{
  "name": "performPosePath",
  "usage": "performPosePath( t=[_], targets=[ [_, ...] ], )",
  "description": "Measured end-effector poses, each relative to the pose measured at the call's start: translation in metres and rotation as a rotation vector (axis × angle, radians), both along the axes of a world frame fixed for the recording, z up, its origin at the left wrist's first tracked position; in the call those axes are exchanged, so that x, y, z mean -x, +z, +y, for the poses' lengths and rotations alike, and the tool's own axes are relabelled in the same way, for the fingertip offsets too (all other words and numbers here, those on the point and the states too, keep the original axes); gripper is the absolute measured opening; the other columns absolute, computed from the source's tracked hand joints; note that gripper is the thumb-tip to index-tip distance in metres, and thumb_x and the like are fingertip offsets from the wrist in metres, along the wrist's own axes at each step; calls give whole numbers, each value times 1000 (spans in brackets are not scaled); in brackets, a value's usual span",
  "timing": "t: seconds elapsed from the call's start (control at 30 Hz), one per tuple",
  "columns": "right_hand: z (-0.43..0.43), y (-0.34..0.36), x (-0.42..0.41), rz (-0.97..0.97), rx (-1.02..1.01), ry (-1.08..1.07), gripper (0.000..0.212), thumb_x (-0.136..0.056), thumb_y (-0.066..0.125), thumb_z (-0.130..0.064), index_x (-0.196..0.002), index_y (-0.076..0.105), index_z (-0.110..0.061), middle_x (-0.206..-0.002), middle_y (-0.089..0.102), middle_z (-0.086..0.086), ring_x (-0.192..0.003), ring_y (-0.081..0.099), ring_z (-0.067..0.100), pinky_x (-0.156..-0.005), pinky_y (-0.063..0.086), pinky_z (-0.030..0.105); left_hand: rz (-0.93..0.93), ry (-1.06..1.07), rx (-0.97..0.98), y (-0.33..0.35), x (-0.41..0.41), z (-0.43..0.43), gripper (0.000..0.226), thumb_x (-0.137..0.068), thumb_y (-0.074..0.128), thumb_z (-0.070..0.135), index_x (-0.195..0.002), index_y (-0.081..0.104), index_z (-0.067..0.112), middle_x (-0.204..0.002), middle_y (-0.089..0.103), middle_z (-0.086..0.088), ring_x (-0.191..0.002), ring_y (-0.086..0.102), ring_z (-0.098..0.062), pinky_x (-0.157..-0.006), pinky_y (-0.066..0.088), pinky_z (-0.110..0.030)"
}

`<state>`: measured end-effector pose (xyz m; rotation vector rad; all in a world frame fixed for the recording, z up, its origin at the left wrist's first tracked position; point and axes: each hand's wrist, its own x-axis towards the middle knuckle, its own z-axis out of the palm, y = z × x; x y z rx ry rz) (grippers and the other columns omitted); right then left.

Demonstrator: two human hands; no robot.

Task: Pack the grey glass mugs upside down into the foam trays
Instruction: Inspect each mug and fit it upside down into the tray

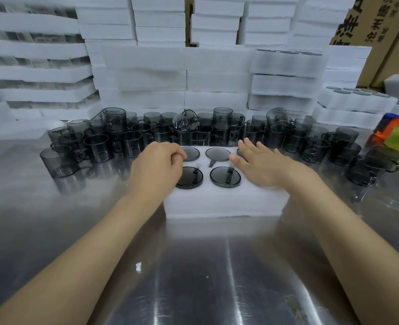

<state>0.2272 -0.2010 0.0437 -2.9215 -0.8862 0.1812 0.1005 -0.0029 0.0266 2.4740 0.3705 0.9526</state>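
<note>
Risk: loose mugs (97,148) crowd right behind the tray (224,205); a hasty reach could topple one onto the steel table (193,266).
Mugs: smoky grey, see-through, handled; packed mugs (225,176) sit bases-up in the tray.
Left hand (157,160): curled over the left cells; holding anything? Can't tell.
Right hand (261,163): flat, fingers spread, over the right side.

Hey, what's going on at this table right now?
A person is packing grey mugs upside down into a foam tray on a metal table. Four packed mugs show their bases, and a fifth peeks out by the right hand, which lies flat on the tray's right side. The left hand is curled over the left side, hiding what is under it. Many loose mugs stand behind the tray.
</note>
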Motion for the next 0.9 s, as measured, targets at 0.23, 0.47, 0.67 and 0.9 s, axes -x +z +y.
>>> performPosePath(
  t=[0.23,0.47,0.67,0.9],
  targets=[
    [-14,-9,-5,113,-432,142,48,-105,20,-42,-152,22,-30,-152,12,-23,-140,6,-3,-111,2,17,-203,13,260,-6,-5,10,28,-86,49,7,-91,69,27,-88,65,16,-83,59,-9,-79,50,-32],
    [-16,-14,-14,391,-1086,-109,31,-100,47,-16,-127,58,-26,-139,53,-3,-128,44,9,-111,26,25,-144,272,242,-26,-10,62,35,-86,47,5,-116,61,18,-121,49,-2,-88,59,-24,-74,42,-31],
    [-14,-16,-24,492,-1056,-124,34,-98,45,-9,-115,60,-35,-135,57,0,-129,47,16,-114,28,30,-45,143,5,-33,-19,57,31,-86,50,9,-114,60,17,-120,46,1,-86,57,-23,-72,48,-39],
    [-4,-23,-27,377,-1111,-141,34,-97,45,-4,-114,64,-26,-120,62,-1,-113,50,8,-97,33,19,-19,127,-202,-32,-37,52,34,-85,53,0,-119,59,2,-124,49,-16,-112,46,-36,-90,44,-49]
  ],
)
